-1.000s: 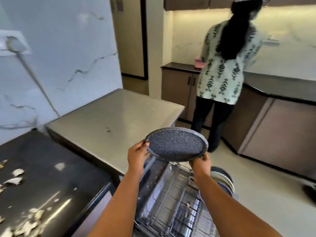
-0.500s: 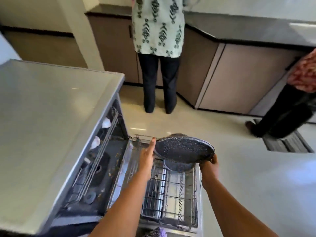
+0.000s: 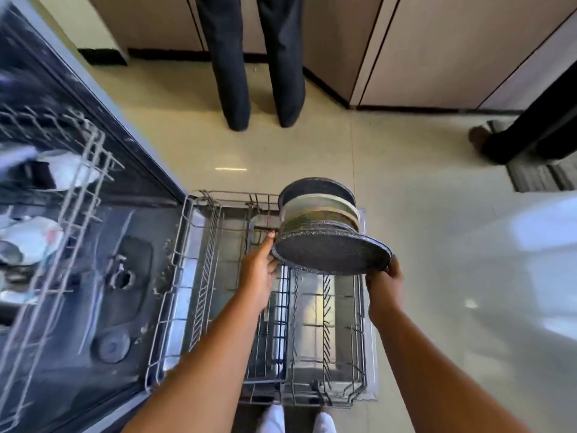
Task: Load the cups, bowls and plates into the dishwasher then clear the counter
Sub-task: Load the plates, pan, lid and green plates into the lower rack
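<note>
I hold a dark speckled plate (image 3: 331, 254) between both hands, tilted over the far end of the pulled-out lower dishwasher rack (image 3: 187, 276). My left hand (image 3: 259, 270) presses its straight fingers against the plate's left rim. My right hand (image 3: 382, 282) grips the right rim, fingers curled under it. Just behind the plate, several plates (image 3: 318, 207) stand on edge in the rack's far right corner, dark and pale ones together. The near half of the rack holds nothing.
On the left, the upper rack (image 3: 78, 189) holds blurred white cups or bowls (image 3: 31, 239) above the dishwasher tub (image 3: 118, 276). A person's legs (image 3: 259, 73) stand by the far cabinets, and another person (image 3: 530, 126) is on a mat at the right.
The view dropped from the counter to the open dishwasher. Both hands carried the speckled plate down and forward, up against the plates standing in the lower rack.
</note>
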